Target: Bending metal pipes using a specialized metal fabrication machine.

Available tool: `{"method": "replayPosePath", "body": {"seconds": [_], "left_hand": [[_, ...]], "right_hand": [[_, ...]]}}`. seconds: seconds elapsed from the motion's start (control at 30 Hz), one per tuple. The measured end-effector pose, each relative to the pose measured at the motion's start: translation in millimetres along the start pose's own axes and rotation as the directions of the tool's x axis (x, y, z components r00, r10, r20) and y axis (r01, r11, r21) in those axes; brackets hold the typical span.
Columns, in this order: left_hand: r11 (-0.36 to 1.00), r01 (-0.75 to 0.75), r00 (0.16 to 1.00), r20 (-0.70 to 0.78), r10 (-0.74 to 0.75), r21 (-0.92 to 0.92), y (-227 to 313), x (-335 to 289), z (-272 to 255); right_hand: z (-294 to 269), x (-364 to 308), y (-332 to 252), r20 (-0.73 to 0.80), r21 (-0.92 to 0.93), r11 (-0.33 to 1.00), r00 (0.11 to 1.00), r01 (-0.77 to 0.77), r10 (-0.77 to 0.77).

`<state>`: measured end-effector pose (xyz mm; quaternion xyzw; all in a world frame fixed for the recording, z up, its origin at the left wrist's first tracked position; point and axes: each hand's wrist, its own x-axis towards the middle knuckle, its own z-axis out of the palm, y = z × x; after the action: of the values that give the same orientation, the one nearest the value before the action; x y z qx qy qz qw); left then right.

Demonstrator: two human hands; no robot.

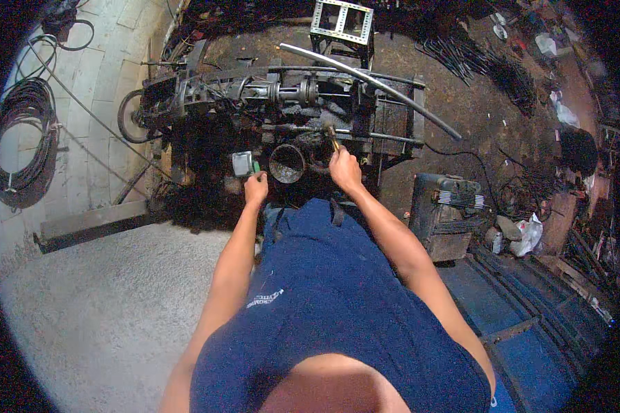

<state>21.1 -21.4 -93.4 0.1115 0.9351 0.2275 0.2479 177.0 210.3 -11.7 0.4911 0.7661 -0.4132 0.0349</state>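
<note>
My left hand is closed around the green handle of a small tool with a pale, square, flat head. My right hand grips a short tool with a yellowish-brown handle; its dark end is at a horizontal rod of the machine, and its exact kind is not clear. Between my hands stands a round, open metal container with grey material inside. The machine is a long, dark, greasy metal frame with shafts and a wheel at its left end.
A long silver pipe lies slantwise across the machine's right side. Left are a coil of black cable and a concrete beam. Right stands a dark metal box with rods on top. A perforated metal stand is behind.
</note>
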Motion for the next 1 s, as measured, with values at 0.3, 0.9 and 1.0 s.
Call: {"method": "replayPosePath", "body": {"seconds": [0.3, 0.9, 1.0], "left_hand": [[0.999, -0.006, 1.0, 0.001, 0.006, -0.045, -5, 1, 2], [0.999, 0.038, 0.999, 0.014, -0.038, -0.008, -4, 2, 1], [0.999, 0.043, 0.999, 0.004, -0.043, -0.003, -5, 1, 2]], "right_hand": [[4, 1, 1, -0.021, -0.012, 1.0, 1.0, 0.0, 0.0], [3, 0, 1, -0.005, -0.03, 0.999, 1.0, 0.018, -0.018], [3, 0, 0, 0.008, -0.036, 0.999, 1.0, 0.004, -0.004]]}}
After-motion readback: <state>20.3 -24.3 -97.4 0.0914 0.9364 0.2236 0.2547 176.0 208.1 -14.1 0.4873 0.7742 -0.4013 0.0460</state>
